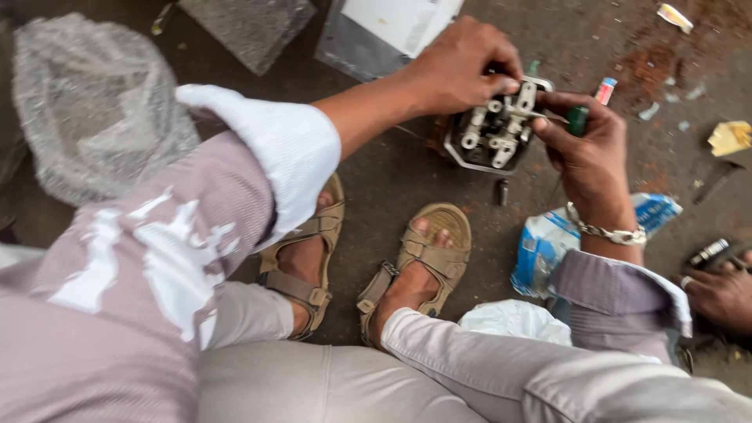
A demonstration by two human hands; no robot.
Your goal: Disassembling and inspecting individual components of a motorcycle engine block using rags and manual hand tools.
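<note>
My left hand grips the top edge of a grey metal engine part with white valve-like fittings, which rests on the dark ground in front of my feet. My right hand holds a green-handled screwdriver, whose tip reaches into the part from the right. A metal chain bracelet sits on my right wrist. My two sandalled feet lie below the part.
A small dark bolt lies just below the part. A blue and white plastic bag sits by my right forearm. Bubble wrap lies at far left, a white box at top. Another person's hand rests at right.
</note>
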